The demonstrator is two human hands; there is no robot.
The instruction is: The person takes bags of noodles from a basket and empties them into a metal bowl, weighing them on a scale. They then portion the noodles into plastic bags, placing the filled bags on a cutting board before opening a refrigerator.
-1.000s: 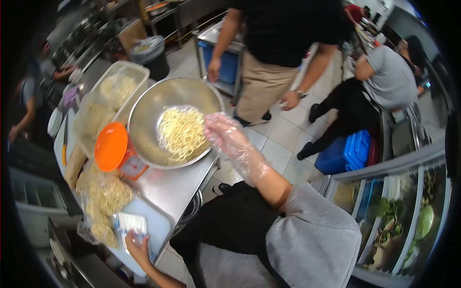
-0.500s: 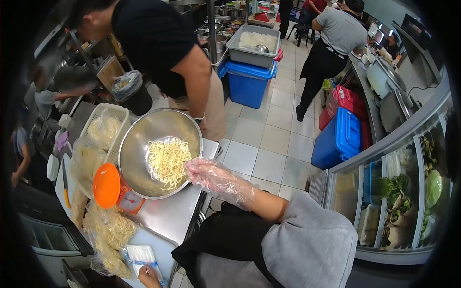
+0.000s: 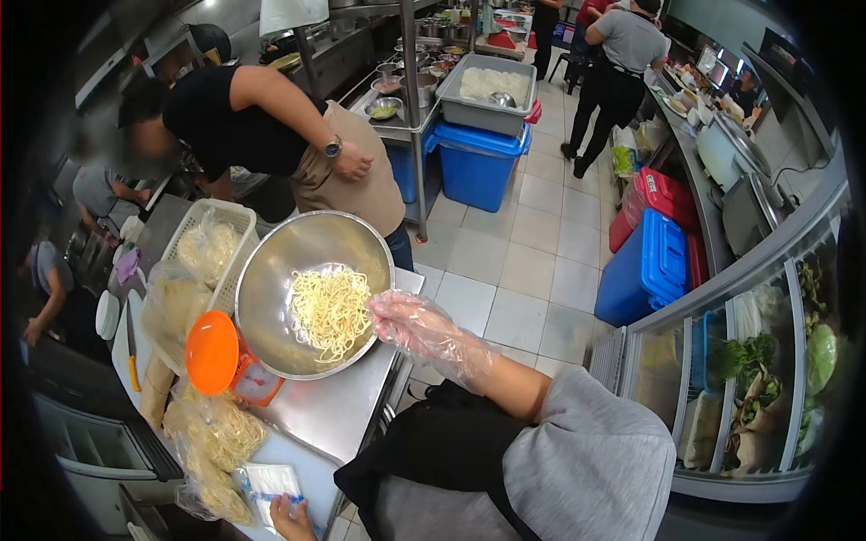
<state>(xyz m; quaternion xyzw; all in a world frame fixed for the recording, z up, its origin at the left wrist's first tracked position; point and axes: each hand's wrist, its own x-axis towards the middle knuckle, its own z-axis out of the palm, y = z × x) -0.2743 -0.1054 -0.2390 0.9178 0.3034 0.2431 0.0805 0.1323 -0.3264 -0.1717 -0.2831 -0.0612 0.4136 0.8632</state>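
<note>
A wide steel mixing bowl holds a heap of yellow noodles. My right hand, in a clear plastic glove, is at the bowl's right rim. Its fingers are curled together; whether they grip anything is hidden. My bare left hand, partly cut off by the lower edge, has its fingers closed at the edge of a flat stack of clear plastic bags. The stack lies on a white board. Beside it are clear bags of noodles. An orange scale with an orange pan touches the bowl's left side.
A white basket of bagged noodles stands behind the scale. A knife lies at the far left. One person bends just beyond the bowl. Blue bins stand on the floor, and a glass-door fridge is at right.
The view has shifted slightly. The person beyond the bowl has bent further left, and the person in grey has moved farther away. My left fingers have shifted on the bag stack; my right hand stays at the rim.
</note>
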